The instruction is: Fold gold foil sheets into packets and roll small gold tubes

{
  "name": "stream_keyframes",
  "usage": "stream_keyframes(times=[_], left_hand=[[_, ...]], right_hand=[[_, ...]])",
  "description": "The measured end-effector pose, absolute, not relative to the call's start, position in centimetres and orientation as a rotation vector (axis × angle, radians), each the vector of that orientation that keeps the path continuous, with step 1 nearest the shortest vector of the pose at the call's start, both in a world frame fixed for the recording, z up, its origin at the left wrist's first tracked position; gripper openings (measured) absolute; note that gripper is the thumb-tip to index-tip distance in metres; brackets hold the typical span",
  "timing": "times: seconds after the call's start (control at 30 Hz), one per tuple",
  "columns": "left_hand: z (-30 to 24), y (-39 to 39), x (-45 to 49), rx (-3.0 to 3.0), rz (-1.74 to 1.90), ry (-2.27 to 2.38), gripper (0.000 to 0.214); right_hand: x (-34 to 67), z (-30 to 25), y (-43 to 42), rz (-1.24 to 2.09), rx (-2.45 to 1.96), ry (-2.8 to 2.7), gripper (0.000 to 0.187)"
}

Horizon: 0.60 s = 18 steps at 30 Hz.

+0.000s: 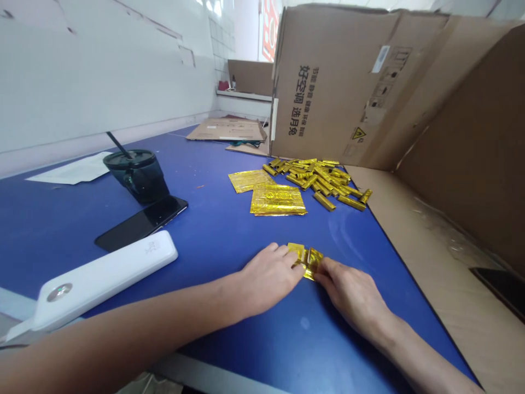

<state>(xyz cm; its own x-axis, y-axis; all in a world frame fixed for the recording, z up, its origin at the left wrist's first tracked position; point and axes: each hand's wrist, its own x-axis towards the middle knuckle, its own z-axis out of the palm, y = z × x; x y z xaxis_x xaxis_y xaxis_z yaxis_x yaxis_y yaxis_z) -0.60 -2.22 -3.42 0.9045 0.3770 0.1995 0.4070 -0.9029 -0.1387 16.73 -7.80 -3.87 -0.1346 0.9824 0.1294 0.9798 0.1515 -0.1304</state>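
Left hand [271, 278] presses flat and right hand [348, 287] pinches the gold paper [313, 258], on the near side of the gold stack [279, 201], so keep it still and make each fold straight.

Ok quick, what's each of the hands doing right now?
Left hand: palm down at the gold foil piece; whether it's gripping can't be told.
Right hand: closed, pinching the gold foil piece's right end.

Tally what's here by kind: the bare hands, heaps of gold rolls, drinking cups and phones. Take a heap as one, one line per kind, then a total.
Hands, left hand and right hand: 2
Heap of gold rolls: 1
Drinking cup: 1
Phone: 1
Total: 5
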Motion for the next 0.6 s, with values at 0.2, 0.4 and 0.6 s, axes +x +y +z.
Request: stream_keyframes(times=[0.2,0.4,0.6], left_hand=[[-3.5,-3.1,-0.9,-2.856,-0.187,-0.570,0.015],[-3.4,-3.5,-0.8,-2.857,-0.195,-0.642,0.016],[-3.4,-3.2,-0.9,-2.874,-0.183,-0.660,0.016]], right_hand=[[16.3,-4.0,-8.2,-0.267,-1.839,-2.276,0.017],[15.2,-3.7,-9.2,-0.170,-1.545,-2.440,0.019],[15.0,-3.3,-9.7,-0.138,-1.683,-2.494,0.018]])
